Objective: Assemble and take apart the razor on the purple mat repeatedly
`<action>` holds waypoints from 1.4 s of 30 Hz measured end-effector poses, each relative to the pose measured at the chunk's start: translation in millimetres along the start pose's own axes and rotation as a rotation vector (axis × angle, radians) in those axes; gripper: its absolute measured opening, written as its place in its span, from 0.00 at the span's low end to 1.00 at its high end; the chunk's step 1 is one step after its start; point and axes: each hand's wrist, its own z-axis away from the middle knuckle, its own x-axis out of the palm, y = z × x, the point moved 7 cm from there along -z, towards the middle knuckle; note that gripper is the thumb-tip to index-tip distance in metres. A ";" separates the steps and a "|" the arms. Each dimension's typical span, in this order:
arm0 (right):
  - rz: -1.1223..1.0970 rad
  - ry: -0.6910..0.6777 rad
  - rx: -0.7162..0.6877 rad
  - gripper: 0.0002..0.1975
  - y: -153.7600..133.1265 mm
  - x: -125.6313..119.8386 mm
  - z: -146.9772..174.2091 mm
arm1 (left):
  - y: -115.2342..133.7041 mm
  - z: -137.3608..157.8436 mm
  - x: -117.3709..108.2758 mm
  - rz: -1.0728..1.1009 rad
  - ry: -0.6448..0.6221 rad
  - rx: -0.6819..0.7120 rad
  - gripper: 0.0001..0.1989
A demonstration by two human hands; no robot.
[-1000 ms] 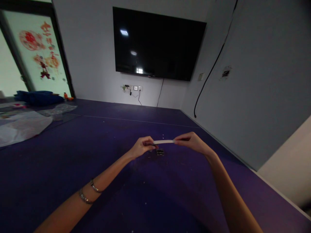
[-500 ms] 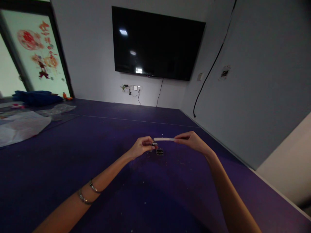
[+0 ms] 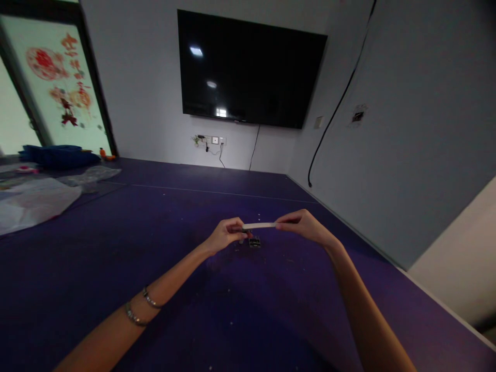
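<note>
Pale strip runs btwn the fingers: R hand pinches one end thumb-to-index, L hand has thumb & fingertips closed on a small piece, mostly hidden, w/ the strip's other end on or just over it, can't tell which. Just below-right of the L fingertips, a dark block sits unheld on the purple surface; work looks approx. midway, neither held item set down, amt left unclear.

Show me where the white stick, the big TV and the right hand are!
White stick point(image 3: 259, 226): head view, middle of its length.
TV point(image 3: 251, 70): head view, middle of its dark screen.
Right hand point(image 3: 304, 226): head view, middle of the hand.
</note>
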 end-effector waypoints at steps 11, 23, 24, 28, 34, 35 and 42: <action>0.031 0.019 0.004 0.14 -12.0 0.1 3.3 | -3.9 -0.3 -1.1 -0.005 -0.007 -0.005 0.09; 0.088 0.025 -0.007 0.14 -17.2 1.5 3.3 | -8.6 -2.4 -0.9 0.017 -0.030 0.006 0.09; 0.085 0.028 -0.006 0.14 -15.6 1.1 2.8 | -9.5 -2.6 -1.6 0.017 -0.029 0.007 0.09; 0.079 0.032 0.007 0.14 -7.4 -0.5 1.2 | -12.9 -2.2 -3.2 0.004 -0.016 -0.005 0.09; 0.045 0.009 -0.007 0.16 -3.6 -1.4 1.2 | -8.2 -0.7 -0.7 0.006 0.002 -0.022 0.10; 0.036 -0.004 -0.012 0.16 -3.7 -0.6 1.3 | -6.8 -0.5 -0.6 0.007 0.006 -0.020 0.10; 0.048 0.036 0.018 0.15 6.6 -2.7 0.0 | -5.4 0.0 -0.2 0.005 -0.005 -0.019 0.09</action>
